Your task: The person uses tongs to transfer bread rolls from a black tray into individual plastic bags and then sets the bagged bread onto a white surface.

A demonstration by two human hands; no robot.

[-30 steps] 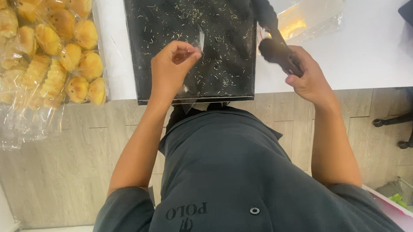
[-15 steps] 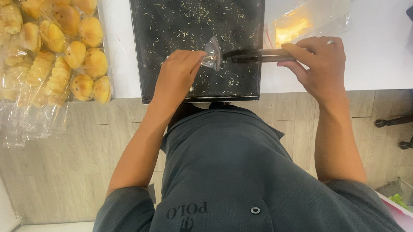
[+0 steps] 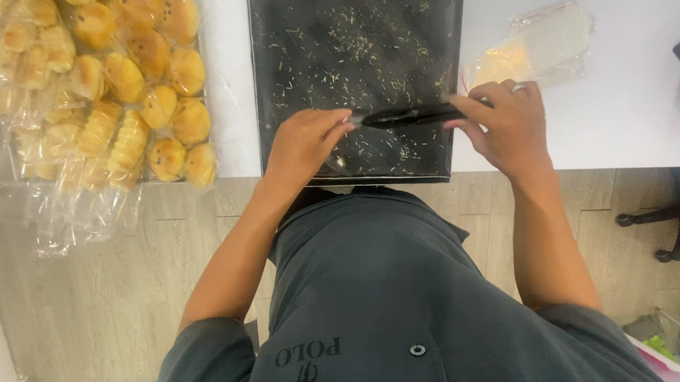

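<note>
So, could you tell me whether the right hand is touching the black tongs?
Touching. The head view shows the right hand with its fingers closed round the handle end of the black tongs, which lie over the dark tray.

Bakery packing area: bagged buns, crumb-strewn black baking tray, white counter.

Black tongs level over tray

I see the right hand has swung the black tongs from upright to level, tips now meeting the left hand.
</note>
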